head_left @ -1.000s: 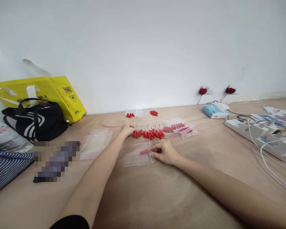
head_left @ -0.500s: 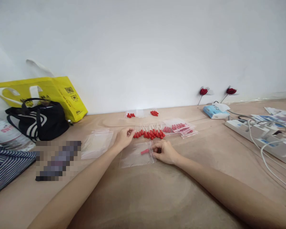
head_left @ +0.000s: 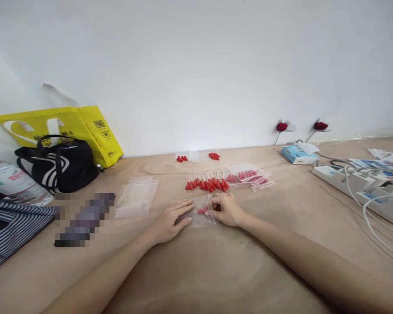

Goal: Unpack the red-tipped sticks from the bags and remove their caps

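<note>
A clear zip bag (head_left: 201, 221) lies flat on the table with a small red piece (head_left: 203, 210) inside it. My left hand (head_left: 170, 222) rests on the bag's left part, fingers stretched out and thumb apart. At the bag's right edge, by its opening, my right hand (head_left: 227, 210) is closed in a pinch on the plastic. Just beyond the hands is a row of pale sticks with red bulb-shaped ends (head_left: 211, 185). Filled zip bags (head_left: 249, 174) with red pieces are stacked to the right of that row.
Flat zip bags (head_left: 137, 198) lie in a pile on the left. Two small groups of red pieces (head_left: 182, 158) sit near the wall. A black bag (head_left: 59, 168) and a yellow bag (head_left: 101, 135) stand at left; a tissue pack (head_left: 298, 155) and power strip (head_left: 330, 176) are at right.
My left hand has moved from beside the red-ended sticks down onto the zip bag, and its fingers have spread out. My right hand stays at the bag's right edge.
</note>
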Action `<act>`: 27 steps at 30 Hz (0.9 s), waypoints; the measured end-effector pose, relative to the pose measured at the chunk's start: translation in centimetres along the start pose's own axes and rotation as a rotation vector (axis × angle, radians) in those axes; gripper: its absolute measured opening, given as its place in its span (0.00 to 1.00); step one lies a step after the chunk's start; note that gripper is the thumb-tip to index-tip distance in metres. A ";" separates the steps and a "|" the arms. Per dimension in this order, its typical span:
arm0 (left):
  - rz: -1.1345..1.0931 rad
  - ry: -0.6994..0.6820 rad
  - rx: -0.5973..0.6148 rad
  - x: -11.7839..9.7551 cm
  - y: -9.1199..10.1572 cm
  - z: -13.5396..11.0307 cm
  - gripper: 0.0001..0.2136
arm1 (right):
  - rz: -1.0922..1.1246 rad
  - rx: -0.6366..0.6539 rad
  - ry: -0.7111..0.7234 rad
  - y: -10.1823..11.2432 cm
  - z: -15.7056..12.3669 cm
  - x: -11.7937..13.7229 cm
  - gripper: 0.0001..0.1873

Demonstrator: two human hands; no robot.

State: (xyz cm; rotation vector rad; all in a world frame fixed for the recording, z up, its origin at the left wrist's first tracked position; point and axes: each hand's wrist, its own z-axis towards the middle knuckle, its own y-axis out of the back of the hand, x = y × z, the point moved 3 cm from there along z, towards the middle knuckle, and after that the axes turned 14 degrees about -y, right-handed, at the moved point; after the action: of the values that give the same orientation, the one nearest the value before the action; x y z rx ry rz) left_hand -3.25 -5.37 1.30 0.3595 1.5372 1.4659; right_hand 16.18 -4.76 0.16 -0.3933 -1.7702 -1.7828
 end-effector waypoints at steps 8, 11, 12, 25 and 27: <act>-0.009 0.013 -0.026 -0.1 0.2 -0.3 0.18 | 0.600 -0.054 0.021 2.0 -0.2 -2.6 0.13; 0.001 0.018 -0.031 -0.1 0.3 -0.3 0.18 | 0.801 -0.169 0.025 4.3 0.2 -3.5 0.15; 0.005 0.017 -0.030 -0.1 0.3 -0.3 0.19 | 0.847 -0.203 0.033 5.0 0.4 -3.6 0.16; -0.027 -0.034 0.013 0.3 1.0 -0.9 0.19 | 0.040 -0.356 0.206 1.0 6.5 1.7 0.04; -0.017 -0.035 0.014 0.3 1.2 -1.2 0.18 | -0.146 -0.351 0.200 0.4 7.1 2.3 0.06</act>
State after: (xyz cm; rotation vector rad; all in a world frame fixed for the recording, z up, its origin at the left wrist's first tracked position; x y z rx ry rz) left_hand -4.75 -5.57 2.03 0.3774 1.5197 1.4298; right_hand 13.20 1.73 2.33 -0.2173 -1.3798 -2.1630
